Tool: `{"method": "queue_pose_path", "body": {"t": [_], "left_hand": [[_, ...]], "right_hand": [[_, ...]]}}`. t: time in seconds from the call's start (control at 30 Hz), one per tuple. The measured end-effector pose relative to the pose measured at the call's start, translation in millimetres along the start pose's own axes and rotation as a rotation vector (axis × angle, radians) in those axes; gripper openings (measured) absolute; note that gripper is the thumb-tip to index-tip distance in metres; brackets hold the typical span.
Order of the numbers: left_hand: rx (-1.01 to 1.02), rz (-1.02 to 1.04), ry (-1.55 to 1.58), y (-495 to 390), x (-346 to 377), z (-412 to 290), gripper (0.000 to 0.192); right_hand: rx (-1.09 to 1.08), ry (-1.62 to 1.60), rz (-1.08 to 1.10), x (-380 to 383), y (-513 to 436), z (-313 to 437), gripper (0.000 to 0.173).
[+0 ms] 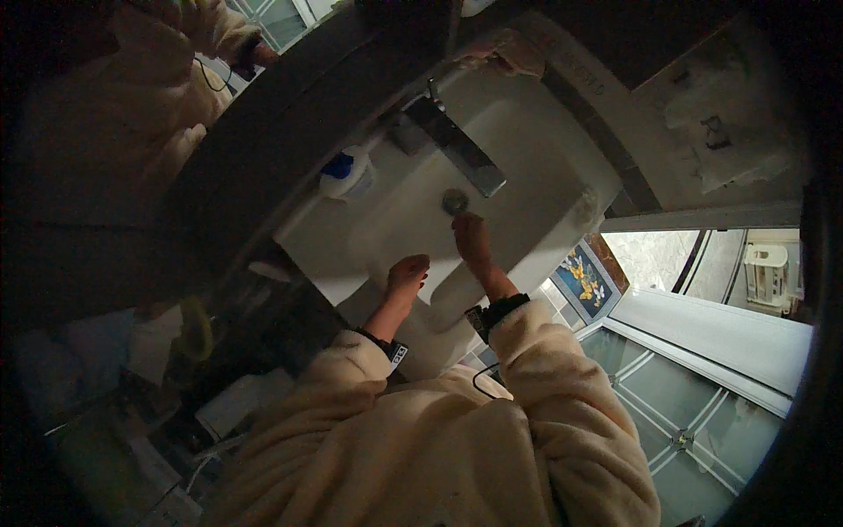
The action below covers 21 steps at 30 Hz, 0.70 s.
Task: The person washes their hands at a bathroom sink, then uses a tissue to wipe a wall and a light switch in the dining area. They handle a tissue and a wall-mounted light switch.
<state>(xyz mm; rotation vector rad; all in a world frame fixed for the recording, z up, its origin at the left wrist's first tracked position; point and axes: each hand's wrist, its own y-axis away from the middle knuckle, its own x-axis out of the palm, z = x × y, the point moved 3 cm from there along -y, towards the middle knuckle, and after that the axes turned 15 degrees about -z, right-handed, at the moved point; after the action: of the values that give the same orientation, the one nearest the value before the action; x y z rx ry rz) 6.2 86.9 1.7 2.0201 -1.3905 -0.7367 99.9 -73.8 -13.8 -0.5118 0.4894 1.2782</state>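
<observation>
A white washbasin point(527, 145) lies in front of me in dim light. Over it, a flat metal faucet point(458, 145) points towards the round drain point(455, 201). My right hand point(471, 237) hangs just below the drain in the picture, its fingers curled in; no object shows in it. Above the basin's near part is my left hand point(408, 271), also with bent fingers, and whether it holds anything is hidden. A gap separates the two hands. Both wrists wear dark bands below cream fleece sleeves.
A white bottle with a blue top point(346, 172) stands on the basin's left rim. A pinkish cloth point(517, 53) lies at its far corner. To the right are a butterfly-patterned mat point(585, 280) and a glazed door point(681, 438). A mirror reflects my sleeve at upper left.
</observation>
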Motion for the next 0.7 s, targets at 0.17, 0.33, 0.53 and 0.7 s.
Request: {"method": "queue_pose_path", "body": {"t": [0.17, 0.33, 0.53, 0.7], "left_hand": [[0.008, 0.025, 0.003, -7, 9, 4, 0.031], [0.041, 0.172, 0.025, -6, 19, 3, 0.027], [-0.078, 0.21, 0.046, -1, 22, -10, 0.032], [-0.226, 0.489, 0.451, -25, 49, -8, 0.036]], "right_hand": [[-0.309, 0.465, 0.114, 17, -10, 3, 0.019], [-0.4, 0.585, 0.232, 26, -12, 4, 0.033], [-0.269, 0.293, 0.33, -4, -28, 20, 0.035], [-0.345, -0.346, 0.334, -51, -22, 12, 0.037]]}}
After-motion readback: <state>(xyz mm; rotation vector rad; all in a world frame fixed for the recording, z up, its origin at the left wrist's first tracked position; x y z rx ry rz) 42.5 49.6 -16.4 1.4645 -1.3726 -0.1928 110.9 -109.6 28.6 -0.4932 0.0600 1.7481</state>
